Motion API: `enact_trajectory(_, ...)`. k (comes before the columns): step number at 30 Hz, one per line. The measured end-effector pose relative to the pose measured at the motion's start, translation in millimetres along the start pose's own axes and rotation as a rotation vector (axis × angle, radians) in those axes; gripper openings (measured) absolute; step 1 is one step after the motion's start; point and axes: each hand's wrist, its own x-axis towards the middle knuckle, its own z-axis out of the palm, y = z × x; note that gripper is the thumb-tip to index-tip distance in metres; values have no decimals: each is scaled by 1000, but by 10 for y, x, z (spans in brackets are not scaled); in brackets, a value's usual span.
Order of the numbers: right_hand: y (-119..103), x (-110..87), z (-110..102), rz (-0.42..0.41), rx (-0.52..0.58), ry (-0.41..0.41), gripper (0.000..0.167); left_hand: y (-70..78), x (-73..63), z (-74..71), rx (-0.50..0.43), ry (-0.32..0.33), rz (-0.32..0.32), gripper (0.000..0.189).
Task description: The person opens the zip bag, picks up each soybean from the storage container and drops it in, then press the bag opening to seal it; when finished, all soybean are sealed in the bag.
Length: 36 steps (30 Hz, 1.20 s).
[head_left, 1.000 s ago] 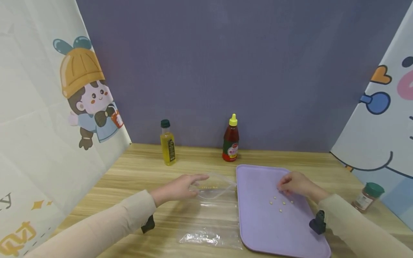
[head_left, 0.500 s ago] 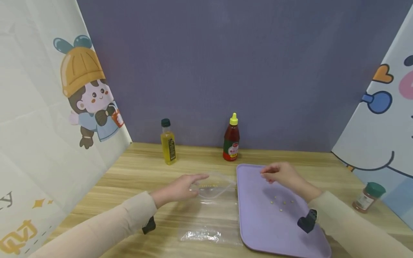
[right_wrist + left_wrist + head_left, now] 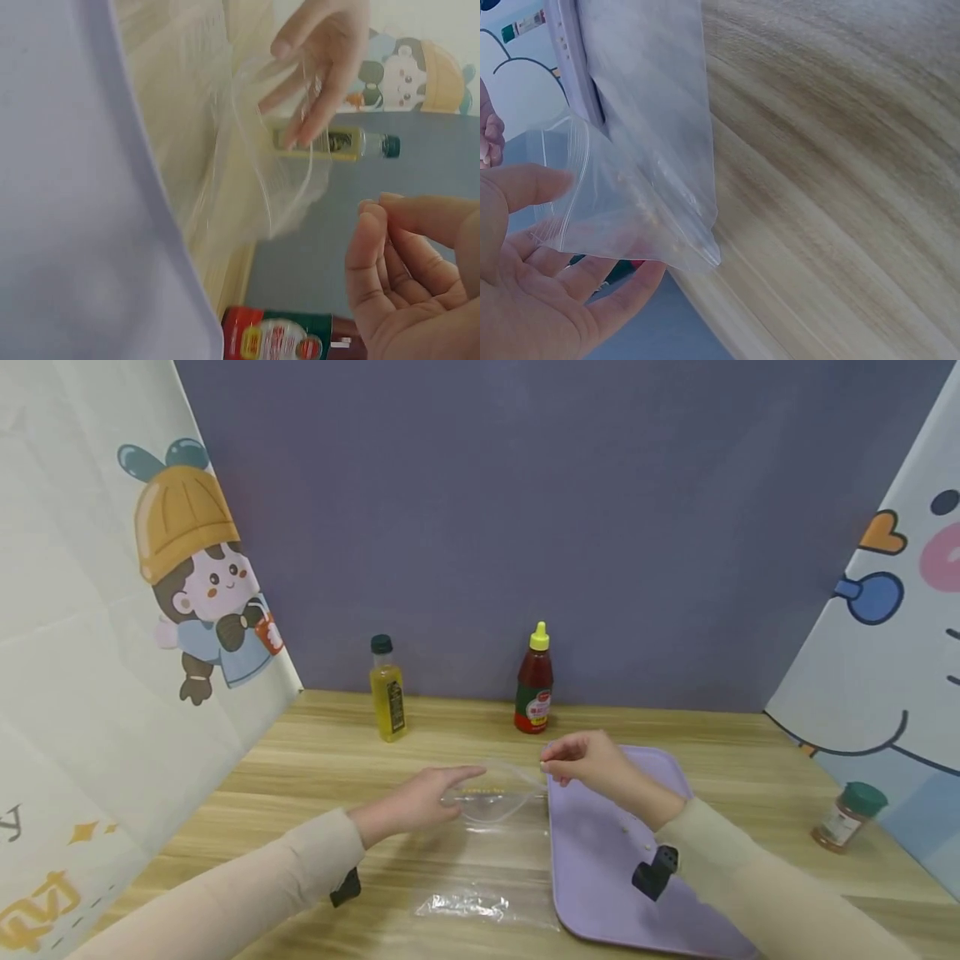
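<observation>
A clear zip bag (image 3: 487, 860) lies flat on the table, its mouth raised and gaping, with several yellow beans (image 3: 483, 791) seen through the plastic. My left hand (image 3: 420, 797) spreads thumb and fingers apart at the left end of that mouth, touching both lips. My right hand (image 3: 592, 764) is above the far left corner of the purple tray (image 3: 600, 893), close to the bag's right end. Its thumb and forefinger pinch a tiny pale bean, mostly hidden by the fingertips. More pale beans (image 3: 626, 829) lie on the tray, partly covered by the right arm.
An oil bottle (image 3: 387, 693) with a dark cap and a red sauce bottle (image 3: 535, 685) with a yellow tip stand at the back. To the right of the tray is a green-lidded spice jar (image 3: 849, 817). A dark blue panel (image 3: 480, 527) rises behind the table.
My right hand has lifted from beside the beans on the tray and moved left to the bag's right end. The left hand and bag have stayed in place.
</observation>
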Motion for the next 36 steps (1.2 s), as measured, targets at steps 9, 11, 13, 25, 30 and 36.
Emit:
enact_trajectory(9,-61,139,281,-8,-84,34,13,7,32,-38,-6,-14,33,64)
enact_trajectory(11,-72,162,315,6,-96,49,13,9,42,-47,-17,-14,38,64)
enact_trajectory(13,-80,180,337,21,-97,59,13,7,48,-50,-21,-15,38,64)
enact_trajectory(25,-33,129,163,47,-10,56,23,4,31,-69,-69,-11,-2,65)
enact_trajectory(30,68,31,-86,79,-21,70,25,3,12,-83,-67,-12,-9,65)
enact_trajectory(36,217,-103,-396,101,-71,63,29,-5,8,-118,-91,-7,-33,64)
